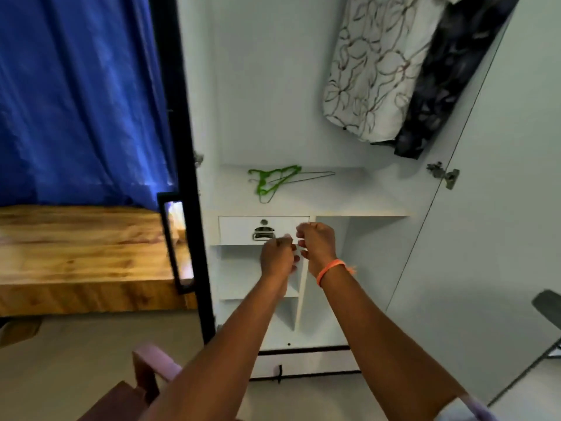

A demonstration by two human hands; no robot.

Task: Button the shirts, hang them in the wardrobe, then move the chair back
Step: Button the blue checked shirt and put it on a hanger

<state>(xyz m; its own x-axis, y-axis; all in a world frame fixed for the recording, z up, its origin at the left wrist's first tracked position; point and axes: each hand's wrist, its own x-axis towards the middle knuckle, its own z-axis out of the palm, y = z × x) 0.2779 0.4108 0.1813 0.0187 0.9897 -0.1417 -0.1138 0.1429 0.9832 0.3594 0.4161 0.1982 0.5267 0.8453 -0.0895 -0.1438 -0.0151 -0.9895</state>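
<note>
Before the open wardrobe, you are reaching both arms forward, and your left hand and right hand are meeting just in front of the drawer. Both are curling their fingers inward, close to each other; whether they are pinching anything small between them I cannot tell, since nothing is showing in the grip. Judging by the pose, you may be finishing with something tiny or simply bringing the hands together between steps.

Two shirts are already hanging up at the right: a white patterned one and a dark one beside it, touching, so they are sitting where the task wants them. Spare hangers, a green one and a thin wire one, are lying on the shelf above the drawer, probably left within reach for further shirts.

Part of a chair is showing at the lower left, near your arms, likely waiting to be moved back.
</note>
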